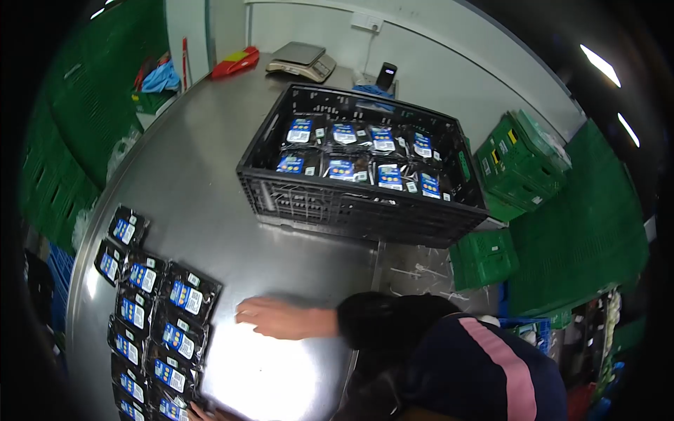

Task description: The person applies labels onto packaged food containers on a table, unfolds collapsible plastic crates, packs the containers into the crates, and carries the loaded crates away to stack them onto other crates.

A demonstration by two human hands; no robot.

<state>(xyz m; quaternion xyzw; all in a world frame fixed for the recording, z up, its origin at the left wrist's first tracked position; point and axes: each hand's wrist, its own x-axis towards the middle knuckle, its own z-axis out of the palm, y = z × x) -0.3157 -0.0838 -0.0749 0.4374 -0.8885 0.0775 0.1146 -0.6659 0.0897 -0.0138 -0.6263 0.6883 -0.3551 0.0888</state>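
My right hand [281,318] reaches in from the right, over the bare steel table beside the packs. Its fingers are loosely bent, a little apart, and nothing shows in them. At the bottom edge my left hand [203,414] is mostly cut off; its fingers are at the right edge of a black film-wrapped pack [172,409] with a blue and white label and appear closed on it. Similar packs lie in uneven columns on the left, including one [186,298] close to my right hand. What the packs contain is hidden.
A black plastic crate [365,210] stands at the back of the steel table [210,182], holding several labelled packs in two rows. Behind it are a scale [298,59] and a red object [235,63]. Green crates [516,165] are stacked at the right, beyond the table edge.
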